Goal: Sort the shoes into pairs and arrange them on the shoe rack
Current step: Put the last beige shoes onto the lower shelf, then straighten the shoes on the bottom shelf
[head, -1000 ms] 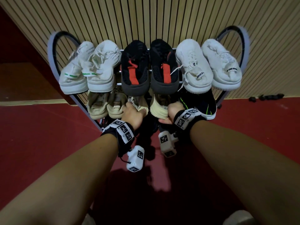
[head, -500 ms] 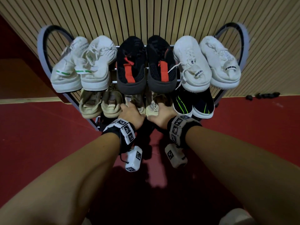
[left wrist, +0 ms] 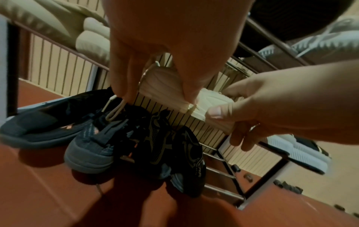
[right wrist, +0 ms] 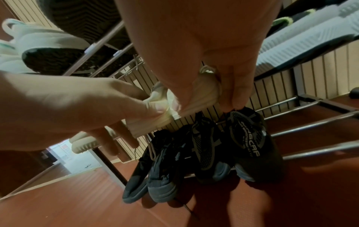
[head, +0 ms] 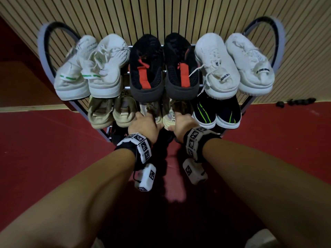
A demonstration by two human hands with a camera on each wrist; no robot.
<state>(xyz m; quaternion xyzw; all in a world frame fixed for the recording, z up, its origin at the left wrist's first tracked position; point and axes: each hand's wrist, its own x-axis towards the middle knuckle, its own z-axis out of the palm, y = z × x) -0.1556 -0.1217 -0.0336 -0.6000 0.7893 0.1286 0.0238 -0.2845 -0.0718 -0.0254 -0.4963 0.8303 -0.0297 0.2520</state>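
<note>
A cream pair sits on the middle tier of the shoe rack (head: pixel 42 44), under the black-and-red pair (head: pixel 163 68). My left hand (head: pixel 145 122) grips the heel of the left cream shoe (head: pixel 152 111); its thumb and fingers pinch that heel (left wrist: pixel 163 83) in the left wrist view. My right hand (head: pixel 181 122) grips the heel of the right cream shoe (head: pixel 169 117), also seen in the right wrist view as a cream heel (right wrist: pixel 200 95). The two hands are close together, and the toes of both shoes are hidden under the top tier.
The top tier holds a white-and-green pair (head: pixel 89 68) and a white pair (head: pixel 234 63). A beige pair (head: pixel 112 113) and a black pair with neon stripes (head: pixel 217 113) flank my hands. Dark shoes (left wrist: pixel 93 138) lie on the bottom tier. Slatted wall behind, red floor around.
Both hands have pushed the cream shoes further in under the top tier. My right hand has shifted left, closer to the left hand.
</note>
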